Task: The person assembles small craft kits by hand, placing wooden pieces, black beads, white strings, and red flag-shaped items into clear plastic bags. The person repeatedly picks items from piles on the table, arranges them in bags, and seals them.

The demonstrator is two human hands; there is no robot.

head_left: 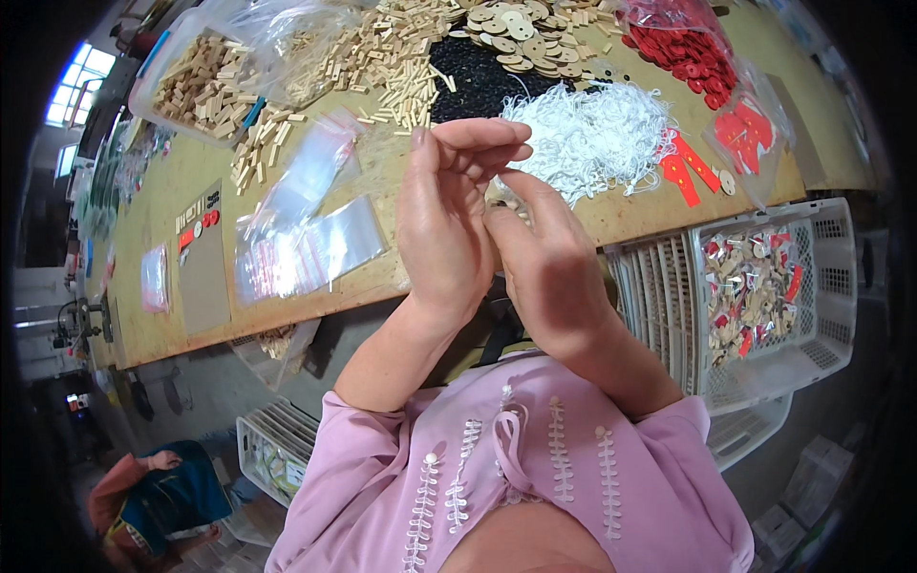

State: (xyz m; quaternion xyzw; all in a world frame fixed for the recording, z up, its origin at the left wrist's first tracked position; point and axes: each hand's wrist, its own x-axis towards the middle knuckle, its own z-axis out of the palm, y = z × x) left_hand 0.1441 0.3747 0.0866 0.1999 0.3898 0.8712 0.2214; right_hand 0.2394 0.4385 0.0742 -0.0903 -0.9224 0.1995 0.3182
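Note:
Both my hands meet above the front edge of the table. My left hand [444, 215] is cupped, thumb up and upper fingers stretched toward the right; its lower fingers are partly hidden. Against its palm my right hand [556, 253] is closed, thumb and forefinger bent around a small pale wooden piece [508, 202], whose shape is mostly covered. Just beyond the hands lies a heap of white cords [597, 134], with a pile of small black pieces [482, 76] behind it. Clear plastic bags [310, 253] rest to the left of my left hand.
Wooden sticks [406, 81], wooden discs [521, 33] and red discs [693, 67] cover the far table. Flat red pieces [688, 172] lie at right. A plastic tub [196, 86] holds wooden blocks. White crates [831, 286] stand below the right edge. Another person [158, 497] is at lower left.

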